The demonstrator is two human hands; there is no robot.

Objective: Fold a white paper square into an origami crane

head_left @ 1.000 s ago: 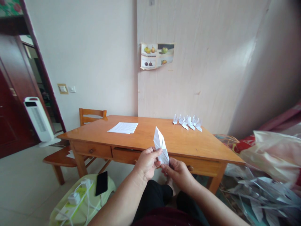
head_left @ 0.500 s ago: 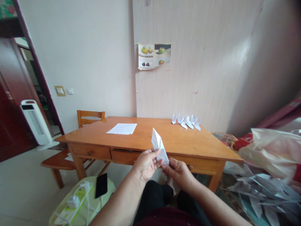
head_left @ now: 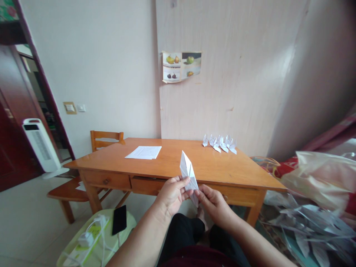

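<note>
A folded white paper piece point(head_left: 186, 165), long and pointed at its upper end, is held upright in front of the table's near edge. My left hand point(head_left: 172, 194) pinches it from the left, thumb across its front face. From the right, my right hand point(head_left: 213, 200) grips its lower edge between thumb and fingers. A narrow pointed part of the paper sticks out below, between the two hands. The fingertips behind the paper are hidden.
The wooden table point(head_left: 172, 163) bears a stack of printed sheets point(head_left: 144, 152) and several folded paper pieces point(head_left: 219, 143). A green stool point(head_left: 130, 222) at lower left holds a phone point(head_left: 119, 220) and a power strip point(head_left: 85, 241). More folded papers point(head_left: 311, 226) lie at right.
A pointed lower part of the paper now extends down below my hands. My right hand's thumb has shifted slightly up along the paper's edge; my left hand keeps its hold.
</note>
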